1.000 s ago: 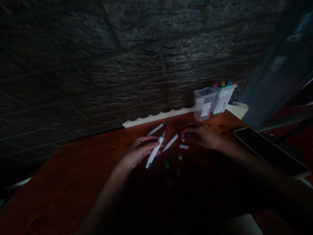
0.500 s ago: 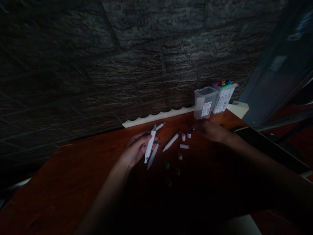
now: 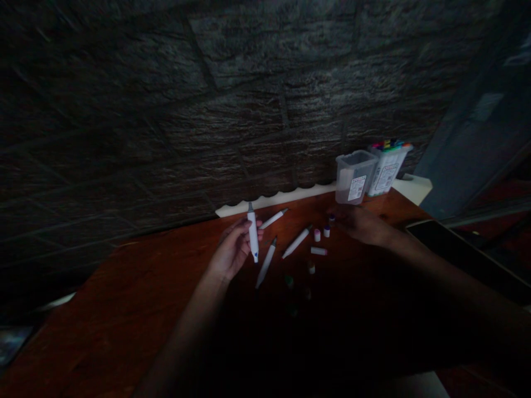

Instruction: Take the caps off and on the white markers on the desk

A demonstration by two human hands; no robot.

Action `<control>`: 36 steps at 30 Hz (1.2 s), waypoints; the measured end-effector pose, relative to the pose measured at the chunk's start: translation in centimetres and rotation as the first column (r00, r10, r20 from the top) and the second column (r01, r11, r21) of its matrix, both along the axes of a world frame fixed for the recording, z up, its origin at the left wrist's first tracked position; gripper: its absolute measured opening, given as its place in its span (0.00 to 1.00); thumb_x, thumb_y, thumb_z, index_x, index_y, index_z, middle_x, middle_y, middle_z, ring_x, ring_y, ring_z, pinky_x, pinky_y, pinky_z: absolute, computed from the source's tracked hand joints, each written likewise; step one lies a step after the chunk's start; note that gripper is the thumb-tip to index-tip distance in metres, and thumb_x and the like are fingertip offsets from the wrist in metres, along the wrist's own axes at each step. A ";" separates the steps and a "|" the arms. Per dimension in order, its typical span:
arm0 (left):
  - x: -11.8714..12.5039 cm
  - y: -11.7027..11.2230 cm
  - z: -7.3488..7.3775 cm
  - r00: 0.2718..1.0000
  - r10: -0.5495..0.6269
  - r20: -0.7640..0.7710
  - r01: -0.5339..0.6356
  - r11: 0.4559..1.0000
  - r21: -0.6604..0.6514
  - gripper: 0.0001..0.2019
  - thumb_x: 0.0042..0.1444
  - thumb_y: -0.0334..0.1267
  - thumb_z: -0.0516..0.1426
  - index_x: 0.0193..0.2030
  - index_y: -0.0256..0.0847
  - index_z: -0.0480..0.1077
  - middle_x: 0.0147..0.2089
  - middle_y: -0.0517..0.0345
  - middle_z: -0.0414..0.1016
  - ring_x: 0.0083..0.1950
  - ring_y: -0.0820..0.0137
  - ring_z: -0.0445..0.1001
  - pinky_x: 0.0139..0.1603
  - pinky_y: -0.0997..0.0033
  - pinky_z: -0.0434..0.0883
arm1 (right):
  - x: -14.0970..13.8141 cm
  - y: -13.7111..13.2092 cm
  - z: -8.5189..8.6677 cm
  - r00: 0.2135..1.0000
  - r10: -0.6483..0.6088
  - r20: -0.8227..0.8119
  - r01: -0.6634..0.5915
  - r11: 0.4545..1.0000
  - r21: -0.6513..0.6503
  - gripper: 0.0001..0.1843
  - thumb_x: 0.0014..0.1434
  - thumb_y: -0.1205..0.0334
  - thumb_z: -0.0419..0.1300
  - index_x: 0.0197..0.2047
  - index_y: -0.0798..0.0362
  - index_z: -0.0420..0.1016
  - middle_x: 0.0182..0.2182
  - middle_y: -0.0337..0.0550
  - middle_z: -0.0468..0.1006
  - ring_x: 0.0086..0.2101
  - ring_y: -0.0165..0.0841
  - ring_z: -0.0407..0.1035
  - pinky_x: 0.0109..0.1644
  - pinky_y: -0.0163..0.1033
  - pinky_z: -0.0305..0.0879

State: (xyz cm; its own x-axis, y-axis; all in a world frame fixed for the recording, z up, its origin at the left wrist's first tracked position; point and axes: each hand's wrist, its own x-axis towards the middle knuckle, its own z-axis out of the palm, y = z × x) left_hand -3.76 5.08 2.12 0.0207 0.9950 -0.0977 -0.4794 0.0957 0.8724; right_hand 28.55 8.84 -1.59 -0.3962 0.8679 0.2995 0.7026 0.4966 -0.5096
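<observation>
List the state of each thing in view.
Held marker, uncapped at its upper end
Left hand, closed around that marker
Table markers, three, lying, far ends uncapped
Pink cap, standing
Nearer purple cap, standing
Pink-ended cap, on its side
Right hand, beside the farther purple cap, grip unclear
Dimmer caps, too dark to judge
Clear box, upright, open
Marker box, upright, holding coloured markers
Dark slab, lying flat

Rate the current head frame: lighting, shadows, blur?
Head view: dim overall, the tabletop falling into near-black shadow toward the wearer, so the nearest green cap barely shows; head view: the marker in the left hand stands out bright; head view: the right hand is dark and soft, fingertips unclear; head view: container label print unreadable.
</observation>
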 end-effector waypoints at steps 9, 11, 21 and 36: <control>-2.2 0.7 0.8 0.925 0.149 0.349 -0.157 0.988 -0.004 0.06 0.58 0.28 0.54 0.40 0.33 0.72 0.33 0.57 0.79 0.30 0.76 0.77 0.33 0.79 0.76 | -7.5 3.1 5.5 0.965 0.129 0.229 -0.157 0.982 0.107 0.14 0.63 0.64 0.54 0.47 0.53 0.77 0.46 0.49 0.79 0.47 0.40 0.73 0.53 0.44 0.66; -2.5 0.7 0.8 0.911 0.143 0.386 -0.152 0.988 -0.007 0.06 0.58 0.28 0.55 0.40 0.33 0.72 0.33 0.58 0.79 0.30 0.76 0.77 0.32 0.79 0.76 | -11.3 4.4 5.6 0.896 0.250 0.368 -0.295 0.953 0.070 0.15 0.62 0.68 0.54 0.50 0.55 0.76 0.47 0.51 0.78 0.49 0.41 0.70 0.55 0.43 0.64; -3.2 0.7 0.7 0.873 0.126 0.471 -0.167 0.985 0.045 0.05 0.54 0.30 0.58 0.38 0.36 0.72 0.32 0.61 0.78 0.28 0.78 0.75 0.27 0.82 0.72 | -11.9 2.2 5.8 0.893 0.328 0.310 -0.385 0.911 0.147 0.14 0.64 0.68 0.53 0.52 0.54 0.73 0.47 0.51 0.74 0.47 0.36 0.69 0.52 0.42 0.66; 0.2 -2.4 1.5 0.996 -0.084 0.005 0.079 0.960 0.268 0.12 0.40 0.33 0.70 0.34 0.39 0.77 0.29 0.59 0.80 0.26 0.74 0.76 0.32 0.77 0.77 | -8.5 -7.9 4.5 0.869 0.287 -0.404 -0.214 0.952 0.217 0.11 0.59 0.66 0.63 0.46 0.52 0.75 0.38 0.41 0.74 0.38 0.30 0.70 0.40 0.35 0.68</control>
State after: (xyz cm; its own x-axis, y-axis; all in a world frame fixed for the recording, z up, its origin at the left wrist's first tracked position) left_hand -3.51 2.67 3.66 0.1021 0.9797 0.1725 -0.4938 -0.1006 0.8637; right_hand 20.04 0.98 2.94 -0.3962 0.6825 0.6142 0.2763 0.7266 -0.6291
